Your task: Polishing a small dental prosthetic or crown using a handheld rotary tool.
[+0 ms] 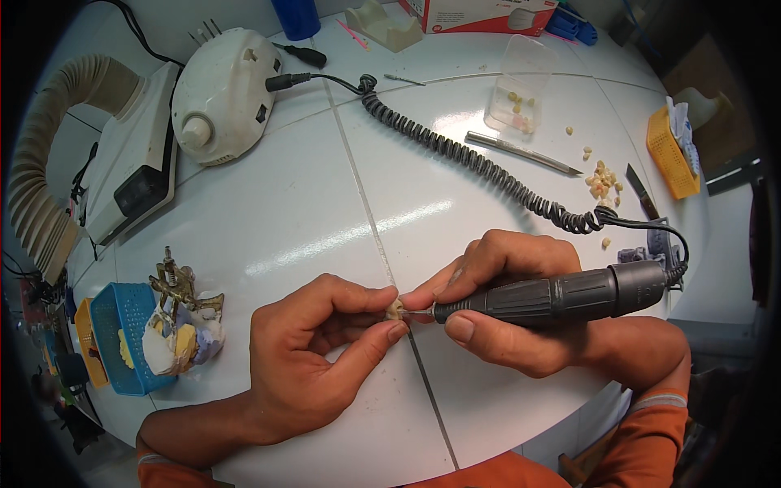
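Between the thumb and fingertips of my left hand (pixel 313 358) is a small yellowish artificial tooth (pixel 394 310), mostly covered by the fingers. My right hand (pixel 508 313) grips a black rotary handpiece (pixel 569 294) lying nearly level. Its thin metal bur (pixel 419 312) points left and meets the tooth, or comes very close to it. Fingertips of both hands come together around that spot. A coiled black cord (pixel 488 167) runs from the handpiece's rear end to the white control unit (pixel 220 98) at the far left.
Loose teeth (pixel 602 180) lie at right near a metal-handled knife (pixel 525 153), a dark blade (pixel 642 192) and a clear open box (pixel 514 106). At left stand a dental articulator (pixel 183 317), a blue basket (pixel 122 382) and a ribbed hose (pixel 37 154). A yellow basket (pixel 671 154) sits far right.
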Demonstrator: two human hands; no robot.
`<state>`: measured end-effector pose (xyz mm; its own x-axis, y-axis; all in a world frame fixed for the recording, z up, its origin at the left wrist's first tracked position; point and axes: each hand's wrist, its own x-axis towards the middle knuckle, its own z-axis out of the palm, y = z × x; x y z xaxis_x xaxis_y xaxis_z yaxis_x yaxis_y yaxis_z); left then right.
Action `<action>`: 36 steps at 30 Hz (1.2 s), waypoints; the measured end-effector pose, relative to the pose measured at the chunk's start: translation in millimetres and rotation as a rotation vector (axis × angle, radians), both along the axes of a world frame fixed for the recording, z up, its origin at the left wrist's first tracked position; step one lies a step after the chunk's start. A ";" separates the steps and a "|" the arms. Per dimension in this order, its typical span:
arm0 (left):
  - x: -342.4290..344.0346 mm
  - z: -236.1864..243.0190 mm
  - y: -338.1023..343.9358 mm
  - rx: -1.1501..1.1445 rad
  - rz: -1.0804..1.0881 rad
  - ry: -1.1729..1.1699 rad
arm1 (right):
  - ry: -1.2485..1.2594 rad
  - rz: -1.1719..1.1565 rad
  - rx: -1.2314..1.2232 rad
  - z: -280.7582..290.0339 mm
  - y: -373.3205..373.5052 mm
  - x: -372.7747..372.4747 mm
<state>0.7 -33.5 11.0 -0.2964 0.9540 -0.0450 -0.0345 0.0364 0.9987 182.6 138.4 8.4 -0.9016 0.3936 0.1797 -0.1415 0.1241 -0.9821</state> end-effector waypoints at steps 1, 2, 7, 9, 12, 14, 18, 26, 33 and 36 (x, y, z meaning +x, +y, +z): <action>-0.2 0.0 -0.1 0.004 -0.003 0.000 | -0.001 -0.005 -0.007 -0.1 -0.4 0.1; -0.2 0.0 -0.1 0.003 -0.003 0.000 | -0.003 -0.010 -0.015 -0.1 -0.7 0.2; -0.7 0.2 -0.4 0.004 -0.004 0.022 | -0.011 -0.015 -0.030 -0.4 -0.7 -0.2; -0.5 0.0 0.0 0.010 -0.004 0.017 | -0.001 -0.018 -0.030 -0.8 -1.1 -0.2; -0.8 0.6 0.0 0.011 -0.006 0.022 | -0.004 -0.023 -0.017 -0.9 -1.0 0.3; -1.0 0.7 -0.1 0.008 -0.008 0.031 | -0.027 -0.010 0.024 -0.6 0.9 0.8; -1.3 -0.9 0.1 0.007 0.000 0.022 | -0.148 0.069 0.000 11.6 4.7 1.4; -0.8 0.4 0.0 0.004 -0.003 0.021 | -0.136 0.065 0.015 11.7 4.9 2.3; -1.2 -0.3 -0.7 0.008 -0.003 0.037 | -0.010 -0.018 0.037 -0.3 1.0 -0.3; -1.6 -0.1 -0.8 0.006 -0.005 0.040 | -0.043 -0.009 0.056 0.2 1.7 0.2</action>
<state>-0.9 -34.2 10.8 -0.2928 0.9558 -0.0277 0.0056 0.0307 0.9995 182.8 140.1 8.6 -0.9056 0.3918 0.1626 -0.0977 0.1805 -0.9787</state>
